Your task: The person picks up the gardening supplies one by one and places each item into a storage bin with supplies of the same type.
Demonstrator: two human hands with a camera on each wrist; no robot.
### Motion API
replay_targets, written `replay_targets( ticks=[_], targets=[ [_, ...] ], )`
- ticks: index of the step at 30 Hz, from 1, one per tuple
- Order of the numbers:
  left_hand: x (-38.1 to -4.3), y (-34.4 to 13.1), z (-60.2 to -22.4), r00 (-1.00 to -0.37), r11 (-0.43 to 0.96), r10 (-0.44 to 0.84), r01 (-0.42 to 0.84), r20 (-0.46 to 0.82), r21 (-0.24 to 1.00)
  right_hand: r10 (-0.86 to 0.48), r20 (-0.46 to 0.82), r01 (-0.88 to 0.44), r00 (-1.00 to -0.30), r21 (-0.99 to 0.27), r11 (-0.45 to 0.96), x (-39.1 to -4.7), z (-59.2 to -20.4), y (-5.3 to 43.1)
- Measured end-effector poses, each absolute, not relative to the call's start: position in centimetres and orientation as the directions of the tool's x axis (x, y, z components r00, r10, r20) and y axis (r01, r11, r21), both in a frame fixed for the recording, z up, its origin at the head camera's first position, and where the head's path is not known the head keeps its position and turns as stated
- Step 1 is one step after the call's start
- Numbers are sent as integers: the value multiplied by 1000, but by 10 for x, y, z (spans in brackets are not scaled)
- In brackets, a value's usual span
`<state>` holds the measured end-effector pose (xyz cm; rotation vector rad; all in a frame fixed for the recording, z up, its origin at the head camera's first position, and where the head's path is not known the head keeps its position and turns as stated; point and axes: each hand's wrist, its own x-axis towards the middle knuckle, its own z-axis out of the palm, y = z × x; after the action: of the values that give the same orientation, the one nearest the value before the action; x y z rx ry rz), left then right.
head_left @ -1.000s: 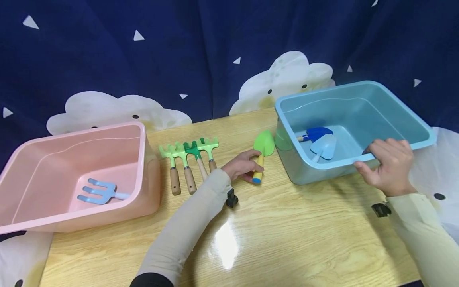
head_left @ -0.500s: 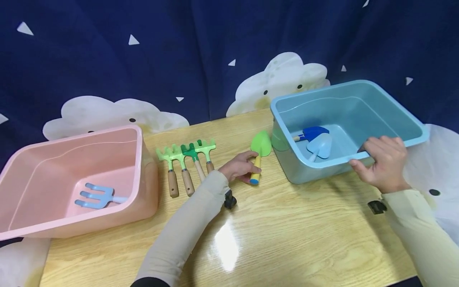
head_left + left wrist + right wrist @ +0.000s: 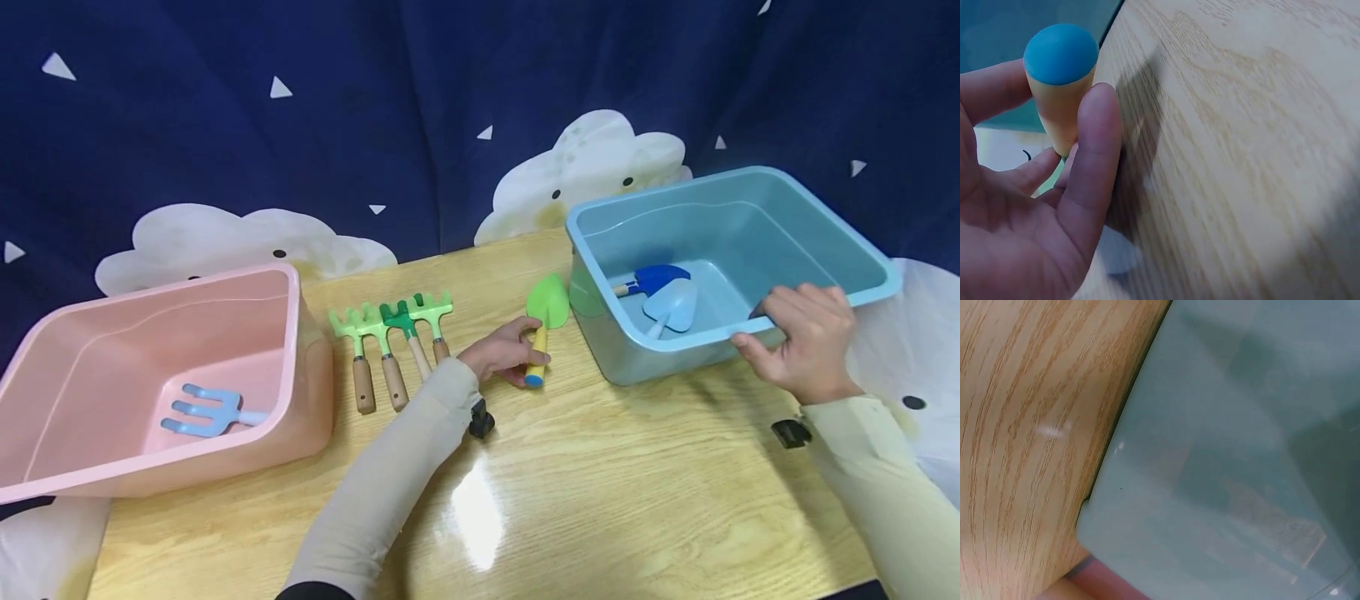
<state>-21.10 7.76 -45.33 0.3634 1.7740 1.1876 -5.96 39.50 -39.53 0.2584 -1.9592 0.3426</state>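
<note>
Head view. Left hand [image 3: 501, 357] lies on the wooden table [image 3: 600, 500], fingers curled round the yellow handle of the green trowel [image 3: 545, 321]. The trowel lies flat, its blade pointing far and sitting just beside the near-left corner of the blue bin [image 3: 720, 333]. Right hand [image 3: 802, 340] grips the near rim of the blue bin, fingers hooked over the edge, thumb on the outside wall. Inside the bin lie a dark blue trowel [image 3: 654, 279] and a light blue trowel [image 3: 672, 306]. Left of the left hand, four green rakes [image 3: 390, 342] lie side by side. Far left, a pink bin [image 3: 292, 400] holds a light blue fork [image 3: 206, 408].

Left wrist view. Thumb and fingers [image 3: 1094, 156] close about the trowel handle [image 3: 1063, 94], with its blue end cap up toward the camera. The grip looks light, more a pinch than a full wrap.

Right wrist view. Only the blue bin wall [image 3: 1222, 462] and table [image 3: 1022, 425] show; the fingers cannot be told here.

Judgement: the step in hand is taking hold of the green trowel, not yet lifted. The next move would call for a firmer hold and enough lift to clear the bin rim.
</note>
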Motion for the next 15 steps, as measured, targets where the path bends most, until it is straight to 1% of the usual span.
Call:
replay_targets(
  ticks=[6,10,15],
  targets=[
    [-209,80,-454,-521,478,675,-230,-523,847,-38,903,-319,-429,-112,941,-57,-394,400],
    [-209,80,-452,-541,469,672,-216,-505,856,-35,903,-320,-427,-115,940,-59,-395,401],
    [-208,79,-451,-552,470,672,-198,-494,860,-38,904,-326,-427,-115,938,-59,-397,401]
  ],
)
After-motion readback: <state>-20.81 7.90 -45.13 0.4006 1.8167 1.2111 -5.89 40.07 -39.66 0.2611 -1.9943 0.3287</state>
